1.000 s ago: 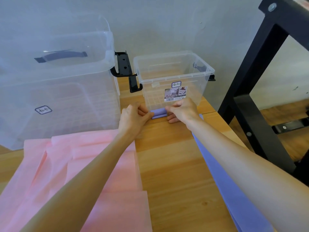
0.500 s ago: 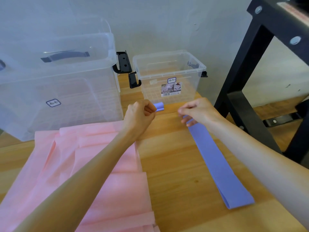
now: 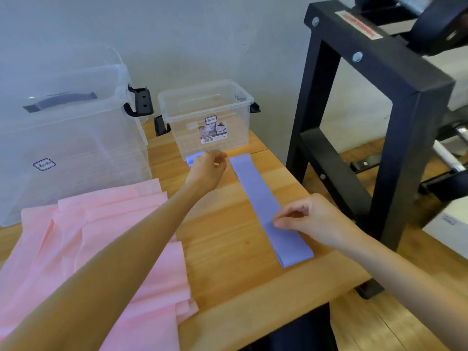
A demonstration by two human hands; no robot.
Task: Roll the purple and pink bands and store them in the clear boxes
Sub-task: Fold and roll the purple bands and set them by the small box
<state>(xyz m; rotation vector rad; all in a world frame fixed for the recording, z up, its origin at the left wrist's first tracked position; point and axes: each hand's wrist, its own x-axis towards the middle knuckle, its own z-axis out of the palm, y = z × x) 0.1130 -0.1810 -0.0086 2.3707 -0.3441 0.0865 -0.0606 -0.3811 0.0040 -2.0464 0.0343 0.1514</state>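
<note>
While the flat purple band (image 3: 268,206) lies on the table (image 3: 228,249), the R hand (image 3: 314,219) hovers over it w/ fingers curled, maybe pinching it, can't tell. L hand (image 3: 207,168) pinches a small purple roll (image 3: 193,158) beside the small box (image 3: 206,117). Pink bands (image 3: 121,224) lie left, by the big box (image 3: 71,138).

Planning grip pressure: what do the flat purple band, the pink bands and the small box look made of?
Purple band: thin, matte, probably stretchy latex or rubber; lies limp and flat.
Pink bands: thin matte sheet, creased and overlapping; could be latex or fabric.
Small clear box: hard, glossy transparent plastic with black clips.
</note>
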